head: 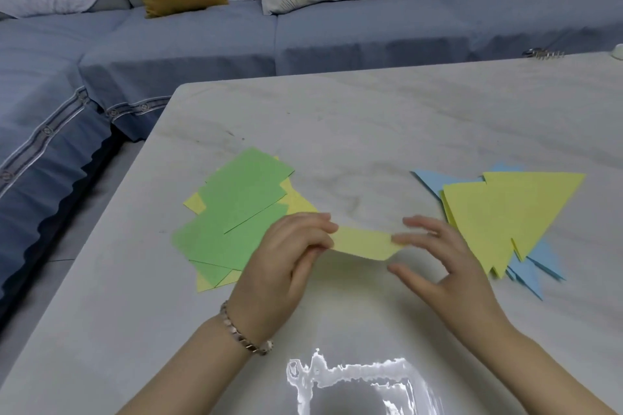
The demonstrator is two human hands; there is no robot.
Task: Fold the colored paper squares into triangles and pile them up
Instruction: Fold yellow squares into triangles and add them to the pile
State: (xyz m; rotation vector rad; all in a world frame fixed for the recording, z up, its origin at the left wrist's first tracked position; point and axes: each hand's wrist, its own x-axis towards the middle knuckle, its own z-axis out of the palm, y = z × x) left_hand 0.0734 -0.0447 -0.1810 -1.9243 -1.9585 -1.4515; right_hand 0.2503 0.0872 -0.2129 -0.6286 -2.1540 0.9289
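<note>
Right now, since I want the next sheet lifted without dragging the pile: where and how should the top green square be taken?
The top green square lies flat, so its middle offers no grip. Its far right corner juts past the sheets beneath over the table; probably pinch there, coming from the right, thumb slipping under.

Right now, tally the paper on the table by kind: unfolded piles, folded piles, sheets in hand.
Unfolded green and yellow pile: 1
Folded yellow and blue triangle pile: 1
Yellow sheet between left hand and right hand: 1
Total: 3
</note>
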